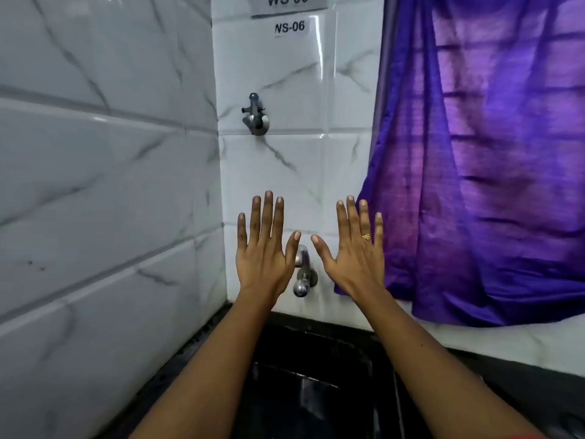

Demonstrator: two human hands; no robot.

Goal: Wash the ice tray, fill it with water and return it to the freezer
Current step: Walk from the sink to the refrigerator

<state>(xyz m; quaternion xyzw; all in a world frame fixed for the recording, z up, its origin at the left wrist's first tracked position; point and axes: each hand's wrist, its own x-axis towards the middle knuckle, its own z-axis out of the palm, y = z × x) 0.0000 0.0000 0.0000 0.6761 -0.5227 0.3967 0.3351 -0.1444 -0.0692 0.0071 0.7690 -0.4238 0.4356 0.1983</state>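
My left hand [264, 251] and my right hand [354, 251] are held up side by side above the sink, backs toward me, fingers straight and spread, holding nothing. A gold ring sits on my right ring finger. Between the two hands a steel tap [302, 274] sticks out of the tiled wall; no water is seen running from it. Below it lies a black sink [316, 388]. No ice tray is in view.
A second steel tap [255, 115] is mounted higher on the white marble-look tiles [104, 201]. A purple curtain [493, 160] hangs on the right, down to the ledge. A label reading WS-06 [289, 26] is stuck high on the wall.
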